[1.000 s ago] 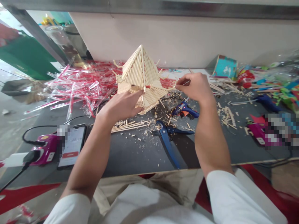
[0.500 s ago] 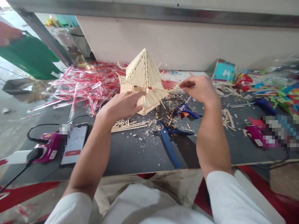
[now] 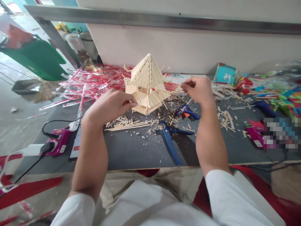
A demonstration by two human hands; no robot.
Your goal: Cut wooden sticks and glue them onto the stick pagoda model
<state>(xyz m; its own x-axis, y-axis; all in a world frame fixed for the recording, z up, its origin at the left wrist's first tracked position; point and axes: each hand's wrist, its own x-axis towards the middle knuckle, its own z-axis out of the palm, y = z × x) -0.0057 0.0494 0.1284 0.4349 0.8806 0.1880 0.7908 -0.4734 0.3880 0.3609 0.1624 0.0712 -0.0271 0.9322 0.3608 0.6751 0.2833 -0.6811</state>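
Observation:
A pagoda-like model (image 3: 150,75) built of thin pale wooden sticks stands on the dark table, with a pointed upper roof and a wider lower roof. My left hand (image 3: 109,105) is at its left side, fingers bent together and tips at the edge of the lower roof. Whether those fingers grip the model or a small piece is not clear. To the model's right, my right hand (image 3: 198,89) makes a pinch close to the lower roof's right corner. What it pinches is too small to make out. Beneath it lies a blue glue gun (image 3: 187,110).
Blue-handled cutters (image 3: 169,141) lie in front of the model among stick scraps. Loose sticks (image 3: 129,125) are left of them. Red-and-clear plastic wrappers (image 3: 94,78) heap behind. A purple power strip (image 3: 60,141) and partly hidden phone (image 3: 74,147) sit left; a teal box (image 3: 225,73) stands back right.
My left hand has drawn back leftward off the lower roof, its fingers now closer together. The right hand keeps its pinch at the model's right. The camera view has shifted slightly.

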